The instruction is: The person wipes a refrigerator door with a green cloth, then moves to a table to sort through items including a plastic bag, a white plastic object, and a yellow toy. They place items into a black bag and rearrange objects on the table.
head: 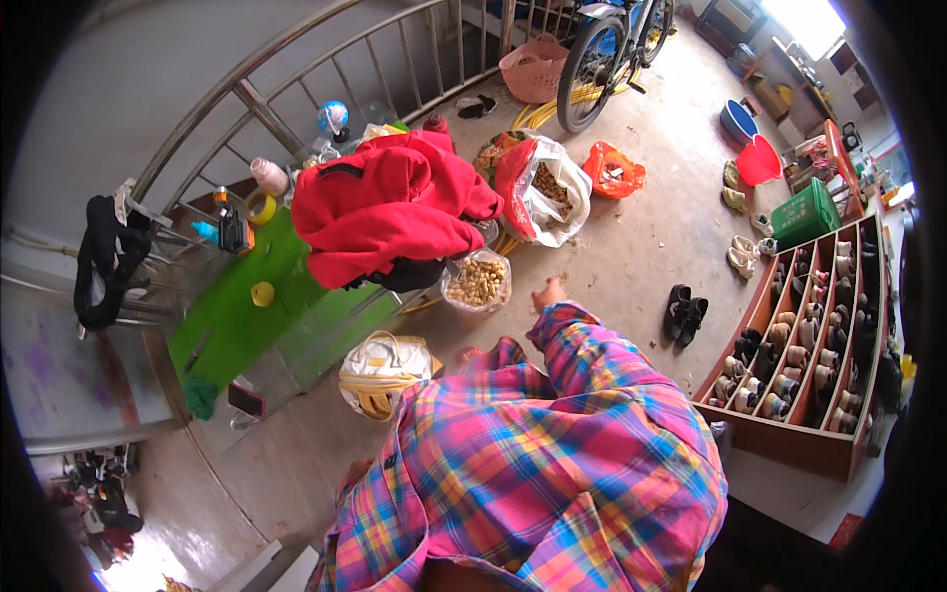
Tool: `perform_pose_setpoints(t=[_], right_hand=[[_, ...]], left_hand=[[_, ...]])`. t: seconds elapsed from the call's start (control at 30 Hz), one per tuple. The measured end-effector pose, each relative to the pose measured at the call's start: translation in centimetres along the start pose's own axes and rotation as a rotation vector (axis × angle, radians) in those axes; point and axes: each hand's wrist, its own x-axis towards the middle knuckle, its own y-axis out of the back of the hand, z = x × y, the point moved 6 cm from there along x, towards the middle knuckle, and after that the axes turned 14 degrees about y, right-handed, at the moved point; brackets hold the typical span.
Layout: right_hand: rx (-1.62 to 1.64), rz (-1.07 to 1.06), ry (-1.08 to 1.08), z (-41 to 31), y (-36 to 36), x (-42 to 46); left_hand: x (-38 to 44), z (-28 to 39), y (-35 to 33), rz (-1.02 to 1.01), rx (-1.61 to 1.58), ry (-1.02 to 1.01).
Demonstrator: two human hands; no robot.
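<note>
My right hand (549,294) reaches out over the concrete floor from a plaid sleeve. It is small in view, and I cannot make out whether its fingers hold anything. To its left stands a clear plastic bag of peanuts in their shells (477,281). Beyond is a large white and red sack (544,189), its mouth open on more peanuts. Only a bit of my left hand (359,470) shows beside my plaid shirt; the rest is hidden. A white and tan bag (385,370) sits on the floor between that hand and the peanuts.
A red garment (392,200) is heaped at the end of a green-topped table (229,318). On the table lie a phone (246,401) and a knife (198,349). An orange bag (614,172), black shoes (685,316), a shoe rack (799,355) and a bicycle (592,74) stand around.
</note>
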Motion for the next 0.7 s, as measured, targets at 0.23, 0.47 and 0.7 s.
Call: perform_pose_setpoints(t=[0.23,0.47,0.7], right_hand=[[0.293,0.312,-0.413,22.1,0.0,2.8],[-0.514,-0.891,0.364,17.0,1.5,-1.6],[0.713,-0.644,-0.333,3.8,2.0,0.1]], left_hand=[[-4.9,14.6,7.3,-0.234,-0.603,-0.03],[-10.4,23.5,8.5,-0.357,-0.981,-0.403],[-14.9,21.4,8.2,0.063,-0.656,-0.462]])
